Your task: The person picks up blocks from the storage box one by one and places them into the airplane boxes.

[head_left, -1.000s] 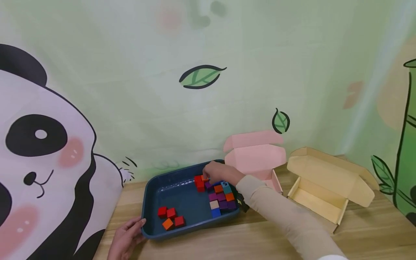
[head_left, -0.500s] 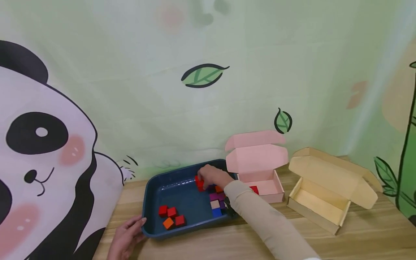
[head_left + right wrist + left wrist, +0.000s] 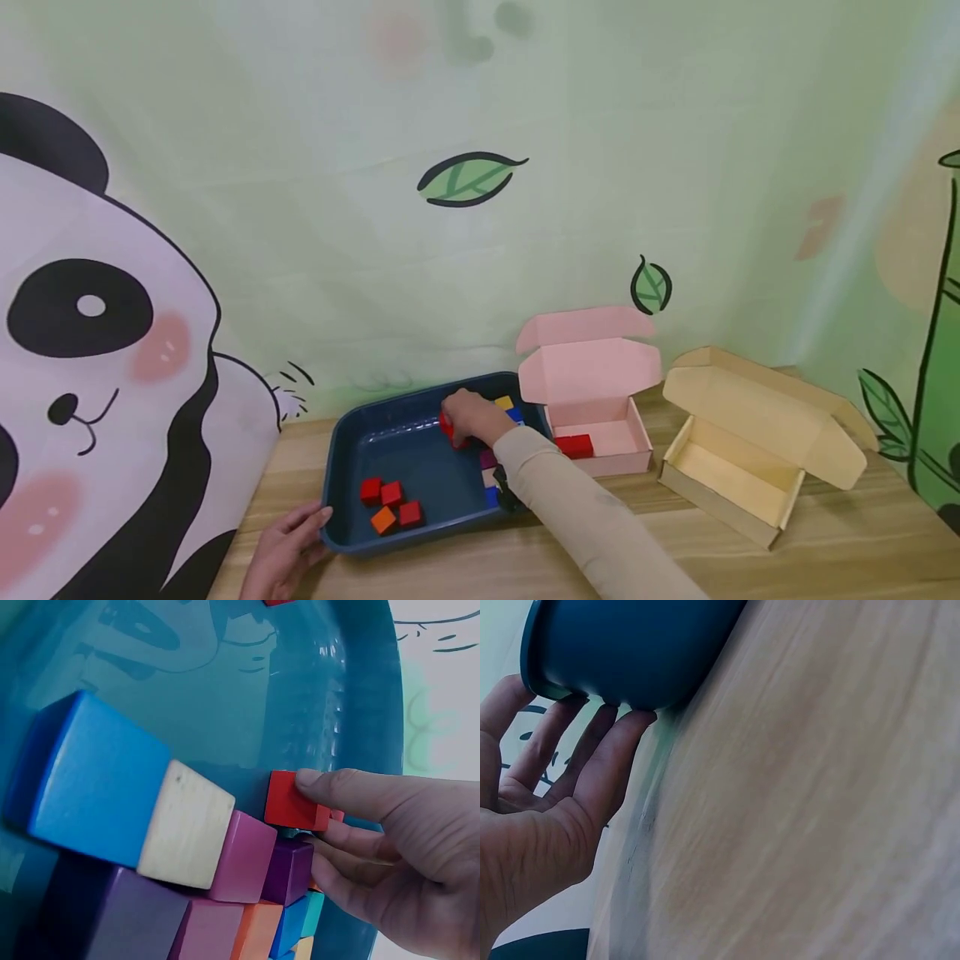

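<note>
My right hand point(image 3: 478, 417) reaches into the dark blue tray point(image 3: 333, 475) and pinches a red cube point(image 3: 289, 799) between thumb and fingers. In the right wrist view, that cube stands beside a block of cubes in rows, among them a blue cube point(image 3: 97, 776), a pale wooden cube point(image 3: 187, 829) and a purple cube point(image 3: 288, 870). My left hand point(image 3: 285, 550) is at the tray's near left corner. Its fingertips touch the outer wall just under the rim, with the fingers mostly straight in the left wrist view.
Several loose cubes, red ones point(image 3: 392, 493) and one orange cube point(image 3: 383, 521), lie at the tray's near left. To the right stands an open pink box point(image 3: 618, 461) with red cubes point(image 3: 573, 447) inside. Beyond it is an open yellowish cardboard box point(image 3: 712, 504).
My right hand has moved left and slightly nearer within the tray, onto the red cubes. Its sleeve has uncovered red cubes in the pink box. My left hand stays at the corner.
</note>
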Available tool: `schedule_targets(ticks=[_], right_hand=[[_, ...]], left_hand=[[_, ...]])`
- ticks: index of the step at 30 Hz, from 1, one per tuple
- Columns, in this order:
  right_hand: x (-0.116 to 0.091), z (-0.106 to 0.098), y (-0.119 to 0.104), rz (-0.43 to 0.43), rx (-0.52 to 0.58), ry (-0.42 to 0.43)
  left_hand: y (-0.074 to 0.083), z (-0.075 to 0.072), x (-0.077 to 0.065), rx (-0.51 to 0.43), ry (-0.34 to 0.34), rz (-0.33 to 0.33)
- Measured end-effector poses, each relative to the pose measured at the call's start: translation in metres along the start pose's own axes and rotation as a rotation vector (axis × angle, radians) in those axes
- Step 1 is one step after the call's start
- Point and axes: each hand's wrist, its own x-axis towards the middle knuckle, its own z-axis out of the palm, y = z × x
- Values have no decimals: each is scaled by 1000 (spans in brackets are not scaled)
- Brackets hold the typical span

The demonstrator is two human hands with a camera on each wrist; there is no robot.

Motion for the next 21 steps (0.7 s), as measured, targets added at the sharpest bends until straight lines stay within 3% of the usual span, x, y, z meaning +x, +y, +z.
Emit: schedule_targets(ticks=[11, 21], right_hand=[[-1, -4, 4, -42, 75, -14], [-3, -16, 14, -92, 116, 80]], left_hand=[[-3, -2, 1, -11, -2, -26], [-3, -2, 3, -20, -9, -12]])
